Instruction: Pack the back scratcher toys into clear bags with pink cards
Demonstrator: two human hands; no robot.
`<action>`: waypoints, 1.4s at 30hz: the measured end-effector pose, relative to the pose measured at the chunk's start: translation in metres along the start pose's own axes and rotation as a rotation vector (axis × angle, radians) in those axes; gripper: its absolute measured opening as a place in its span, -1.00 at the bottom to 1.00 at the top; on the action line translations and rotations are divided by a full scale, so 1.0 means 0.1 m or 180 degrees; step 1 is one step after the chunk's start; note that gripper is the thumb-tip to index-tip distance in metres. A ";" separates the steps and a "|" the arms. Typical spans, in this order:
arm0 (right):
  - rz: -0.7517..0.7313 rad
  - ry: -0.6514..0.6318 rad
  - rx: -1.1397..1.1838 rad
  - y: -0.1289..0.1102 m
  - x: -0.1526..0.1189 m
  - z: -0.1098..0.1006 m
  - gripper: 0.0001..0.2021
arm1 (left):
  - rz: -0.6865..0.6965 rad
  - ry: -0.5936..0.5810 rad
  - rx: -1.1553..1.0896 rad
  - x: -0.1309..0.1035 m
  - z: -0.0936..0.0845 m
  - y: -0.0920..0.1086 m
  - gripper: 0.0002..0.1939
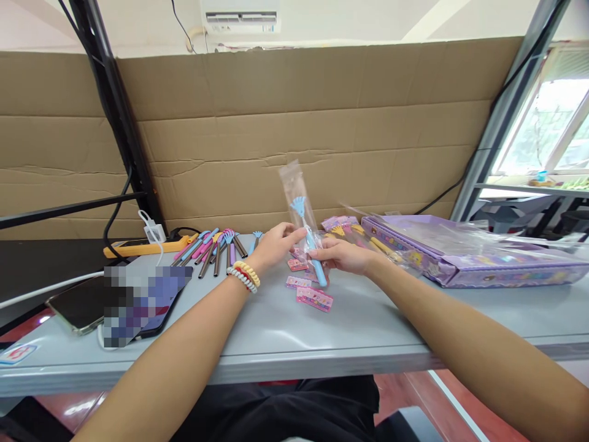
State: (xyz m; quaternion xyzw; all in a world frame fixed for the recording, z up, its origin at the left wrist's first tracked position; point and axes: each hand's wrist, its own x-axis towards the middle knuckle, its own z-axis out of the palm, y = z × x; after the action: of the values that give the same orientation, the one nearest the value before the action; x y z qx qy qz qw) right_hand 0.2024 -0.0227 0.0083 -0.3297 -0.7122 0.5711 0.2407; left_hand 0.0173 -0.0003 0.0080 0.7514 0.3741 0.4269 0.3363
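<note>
A light blue back scratcher point(317, 270) with a small claw head lies inside a clear plastic bag point(294, 179), held tilted above the table, claw end up. My left hand point(278, 244) pinches the bag at the side of the handle. My right hand point(344, 255) grips the handle through the bag, lower down. Beneath and in front of my hands are small pink printed cards point(314, 299). Left of my left hand lies a pile of loose back scratchers point(216, 248) in several colours. Bagged back scratchers with yellow claws point(378, 247) lie beyond my right hand.
A purple box point(506, 277) with clear plastic on it stands at the right. On the left are two phones point(80, 301), point(168, 301), a white charger point(154, 231) with cables, and a yellow-orange tool point(177, 244). Cardboard point(322, 110) walls the back.
</note>
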 end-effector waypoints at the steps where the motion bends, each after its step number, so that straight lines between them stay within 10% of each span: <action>1: 0.0048 -0.0112 0.0058 0.00 0.00 0.01 -0.64 | -0.0149 -0.0143 -0.0350 0.00 0.01 0.01 -0.57; 6: -0.0018 -0.0385 0.0048 0.01 0.00 0.03 -0.61 | -0.0275 -0.0470 -0.1649 -0.01 0.07 0.04 -0.64; 15: -0.0437 -0.0104 -0.0020 0.05 0.04 0.03 -0.56 | -0.0217 0.0942 -0.2058 0.06 -0.04 0.01 -0.63; 25: -0.0347 -0.0107 0.0098 0.01 -0.01 0.03 -0.36 | -0.0181 0.0794 -0.2012 0.07 -0.05 0.00 -0.64; 33: -0.1034 0.1564 -0.0831 0.08 0.08 0.01 -0.41 | -0.0346 0.0461 -0.1980 0.03 -0.07 0.03 -0.65; 42: -0.1271 0.1856 -0.2071 0.06 0.05 0.09 -0.41 | -0.0485 -0.0327 -0.1773 -0.02 0.04 -0.01 -0.68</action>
State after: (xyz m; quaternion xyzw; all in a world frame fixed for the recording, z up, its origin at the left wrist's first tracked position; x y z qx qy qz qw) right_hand 0.1935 -0.0237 0.0000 -0.3910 -0.8062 0.1450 0.4197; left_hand 0.0200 -0.0023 0.0052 0.6205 0.2803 0.4481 0.5793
